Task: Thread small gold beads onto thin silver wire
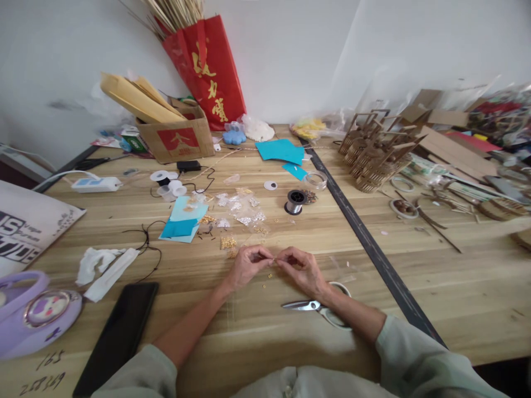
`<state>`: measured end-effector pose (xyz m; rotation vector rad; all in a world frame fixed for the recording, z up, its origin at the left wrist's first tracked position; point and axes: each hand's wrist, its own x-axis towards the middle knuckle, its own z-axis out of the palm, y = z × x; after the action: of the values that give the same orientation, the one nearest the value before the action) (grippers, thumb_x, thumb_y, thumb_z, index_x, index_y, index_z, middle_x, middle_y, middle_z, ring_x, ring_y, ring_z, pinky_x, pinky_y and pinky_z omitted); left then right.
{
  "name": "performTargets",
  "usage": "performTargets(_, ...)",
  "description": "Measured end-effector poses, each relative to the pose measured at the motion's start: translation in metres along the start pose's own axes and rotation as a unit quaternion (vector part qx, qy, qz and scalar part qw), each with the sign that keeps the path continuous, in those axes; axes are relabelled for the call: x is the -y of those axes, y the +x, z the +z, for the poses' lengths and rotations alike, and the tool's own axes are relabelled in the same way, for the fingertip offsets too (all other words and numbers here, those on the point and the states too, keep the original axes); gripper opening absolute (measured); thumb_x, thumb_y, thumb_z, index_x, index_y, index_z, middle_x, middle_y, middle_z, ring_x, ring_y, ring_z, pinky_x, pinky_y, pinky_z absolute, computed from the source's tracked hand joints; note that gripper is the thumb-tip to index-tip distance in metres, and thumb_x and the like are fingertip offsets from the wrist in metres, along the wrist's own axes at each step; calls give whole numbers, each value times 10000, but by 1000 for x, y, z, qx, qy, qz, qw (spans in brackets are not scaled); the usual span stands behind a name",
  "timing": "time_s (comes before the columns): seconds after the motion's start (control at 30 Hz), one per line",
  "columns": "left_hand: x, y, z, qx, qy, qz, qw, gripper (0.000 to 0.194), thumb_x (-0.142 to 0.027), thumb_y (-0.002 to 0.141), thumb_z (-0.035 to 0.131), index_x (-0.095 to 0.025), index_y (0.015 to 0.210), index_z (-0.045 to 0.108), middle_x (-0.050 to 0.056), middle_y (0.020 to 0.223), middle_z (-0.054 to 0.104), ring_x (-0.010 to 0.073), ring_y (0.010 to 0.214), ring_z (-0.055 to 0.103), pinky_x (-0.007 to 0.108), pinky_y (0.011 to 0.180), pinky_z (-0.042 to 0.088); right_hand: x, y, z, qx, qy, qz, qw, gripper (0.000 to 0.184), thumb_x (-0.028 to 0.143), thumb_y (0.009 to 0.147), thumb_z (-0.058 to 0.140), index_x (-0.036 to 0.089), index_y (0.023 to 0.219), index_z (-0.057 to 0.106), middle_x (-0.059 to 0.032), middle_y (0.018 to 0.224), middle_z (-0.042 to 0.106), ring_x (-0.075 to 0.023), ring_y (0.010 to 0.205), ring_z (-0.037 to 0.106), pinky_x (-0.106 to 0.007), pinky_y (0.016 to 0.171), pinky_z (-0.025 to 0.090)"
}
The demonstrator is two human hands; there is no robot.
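My left hand (249,264) and my right hand (302,269) meet fingertip to fingertip over the wooden table, each pinched closed. Whatever sits between the fingertips is too small to name. Just below them lie a few tiny gold beads (269,275). Scissors (317,305) with white handles rest partly under my right forearm, blades pointing left. Beyond my left hand is a small bag of gold beads (228,243). Farther back, clear bags of silvery beads (243,207) are spread out, with a spool of wire (295,202) standing to their right.
Blue paper pieces (179,228) lie at left, near white spools (164,177). A black phone (118,337) and a purple device (39,315) occupy the near left. Behind stand a cardboard box (182,143) and a red bag (226,72). Bamboo baskets (369,155) are at back right.
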<state>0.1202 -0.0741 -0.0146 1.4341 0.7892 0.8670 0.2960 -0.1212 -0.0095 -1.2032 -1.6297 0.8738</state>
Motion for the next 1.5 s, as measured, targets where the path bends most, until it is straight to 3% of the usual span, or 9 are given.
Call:
performTargets(0.47,2,0,0,2,-5,-5,1000,181,-275,685,740,-117,679,652,25,674,622,116,645,553,217,620,436,-1,-1,0,13,-30,-10,999,147,304,845,587,169,821,641,-44,733,661,-145,656,604,-245,604,483)
performTargets(1.07,-1,-1,-1,32,-7,-26,999,238,-326,666,749,-113,679,644,18,660,605,111,623,539,217,598,423,-1,-1,-1,29,-29,-17,999,111,276,850,585,177,846,635,-37,753,667,-136,676,613,-221,598,488)
performTargets(1.5,-7,-1,-3,49,18,-41,998,214,-318,726,692,-116,677,644,8,617,594,110,603,525,217,601,414,1,-1,-1,38,-29,-7,999,122,275,852,578,171,852,643,-43,758,669,-136,685,617,-216,599,494)
